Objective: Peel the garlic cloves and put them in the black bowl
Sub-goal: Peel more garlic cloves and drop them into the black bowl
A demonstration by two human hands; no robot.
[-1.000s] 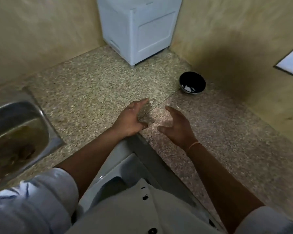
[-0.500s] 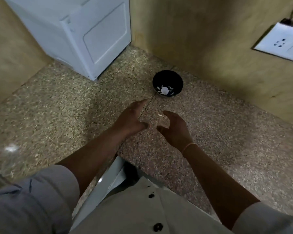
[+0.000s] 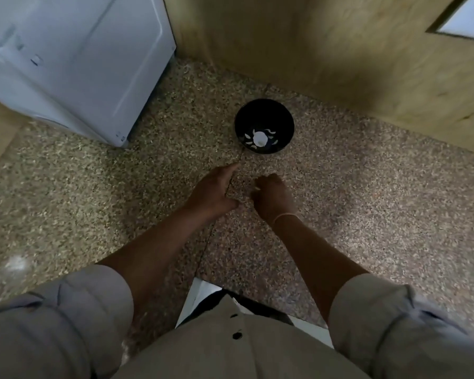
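The black bowl stands on the speckled stone counter near the back wall, with pale pieces lying on its bottom. My left hand rests on the counter in front of the bowl, fingers straight and pointing toward it. Just to its right, my right hand has its fingers curled inward, and a small pale garlic clove shows at the fingertips. Both hands are a hand's length short of the bowl.
A white appliance fills the back left of the counter. A tan wall runs behind the bowl, with a white socket plate at the top right. The counter's front edge is close to my body.
The view has swung right, so the sink is out of sight. My right hand's fingers have curled in from an open pose. The left hand stays flat.
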